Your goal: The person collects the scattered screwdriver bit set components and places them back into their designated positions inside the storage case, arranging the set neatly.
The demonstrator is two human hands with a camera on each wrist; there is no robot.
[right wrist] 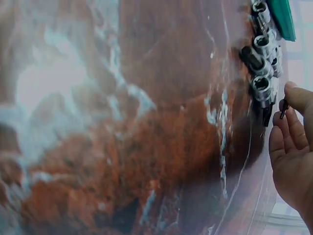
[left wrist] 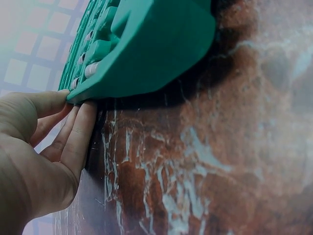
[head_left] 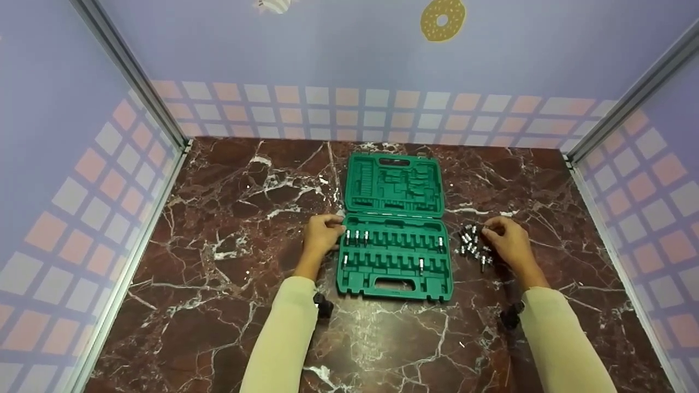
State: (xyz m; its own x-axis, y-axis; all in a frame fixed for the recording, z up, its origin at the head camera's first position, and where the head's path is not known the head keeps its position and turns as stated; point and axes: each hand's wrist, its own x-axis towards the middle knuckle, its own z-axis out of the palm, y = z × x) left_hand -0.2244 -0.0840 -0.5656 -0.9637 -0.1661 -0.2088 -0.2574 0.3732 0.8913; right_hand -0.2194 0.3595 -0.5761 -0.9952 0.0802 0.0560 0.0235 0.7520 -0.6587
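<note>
A green socket-set case (head_left: 394, 284) lies unfolded, its lid (head_left: 357, 191) away from me. Several silver bit sockets (head_left: 421, 266) stand in its two rows of slots. My left hand (head_left: 321, 234) pinches the case's left rim, thumb on top and fingers below in the left wrist view. To the right of the case lies a pile of loose bit sockets (right wrist: 262, 88), chrome with dark tips. Beside that pile, my right hand (head_left: 509, 243) pinches a small dark-tipped bit socket (right wrist: 283, 107) between thumb and finger; most of it is hidden by the fingers.
The case and pile rest on a dark red marble-patterned tabletop (head_left: 229, 322). Lilac panels with printed squares (head_left: 349, 117) wall in the back and both sides, joined by metal posts (head_left: 136, 71).
</note>
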